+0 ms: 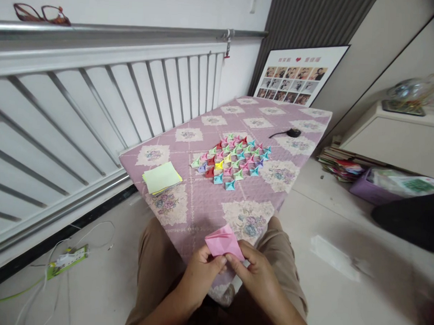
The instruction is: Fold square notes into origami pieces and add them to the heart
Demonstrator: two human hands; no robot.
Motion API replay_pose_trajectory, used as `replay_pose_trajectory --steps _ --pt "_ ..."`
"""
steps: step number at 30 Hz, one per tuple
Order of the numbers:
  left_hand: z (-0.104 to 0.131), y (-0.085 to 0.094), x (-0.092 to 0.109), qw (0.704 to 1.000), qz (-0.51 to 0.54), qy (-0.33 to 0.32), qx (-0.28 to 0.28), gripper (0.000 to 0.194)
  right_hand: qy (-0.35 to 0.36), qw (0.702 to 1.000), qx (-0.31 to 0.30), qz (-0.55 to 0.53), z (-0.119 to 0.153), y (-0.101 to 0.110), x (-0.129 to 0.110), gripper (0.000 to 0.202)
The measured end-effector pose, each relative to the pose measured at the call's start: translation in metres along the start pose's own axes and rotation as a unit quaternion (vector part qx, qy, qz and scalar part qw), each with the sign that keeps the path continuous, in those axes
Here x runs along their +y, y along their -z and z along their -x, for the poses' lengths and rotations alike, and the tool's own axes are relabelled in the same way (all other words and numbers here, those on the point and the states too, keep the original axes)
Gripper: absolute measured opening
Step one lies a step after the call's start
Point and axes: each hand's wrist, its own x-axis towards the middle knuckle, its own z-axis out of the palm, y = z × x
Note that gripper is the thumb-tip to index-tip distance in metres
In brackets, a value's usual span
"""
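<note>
A pink sheet of origami paper (223, 242), partly folded with a raised flap on its upper left side, is held over the near corner of the table. My left hand (204, 265) pinches its lower left edge, thumb on top. On the lower right edge, my right hand (251, 265) grips it between thumb and fingers. Both thumbs nearly meet at the bottom of the paper. Beyond it, rows of small folded paper pieces (231, 158) in several colours stand close together. To the left lies a stack of square paper (162, 178), pale green on top with yellow below.
The table (200, 214) has a purple flowered cloth. A black object with a thin handle (293, 133) lies at its far right. A white radiator (107, 110) runs along the left. On the floor are a power strip (69, 260) with cables and a purple bin (370, 188).
</note>
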Motion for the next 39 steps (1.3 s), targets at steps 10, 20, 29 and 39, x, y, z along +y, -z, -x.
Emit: replay_pose_trajectory --steps 10,20,29,39 --pt "0.001 0.004 -0.006 1.000 -0.018 0.001 -0.004 0.034 -0.054 0.994 0.071 -0.065 -0.004 -0.010 0.005 0.033" --pt "-0.001 0.010 -0.011 0.999 -0.039 0.010 -0.010 0.033 -0.115 0.979 0.096 -0.137 -0.006 -0.016 0.006 0.035" --pt "-0.002 0.016 -0.011 0.995 -0.095 -0.004 0.000 0.033 -0.150 0.947 0.135 -0.249 -0.013 -0.023 0.008 0.059" --pt "-0.001 0.017 -0.006 0.984 -0.171 -0.046 0.013 0.022 -0.171 0.960 0.099 -0.201 -0.016 -0.023 0.013 0.041"
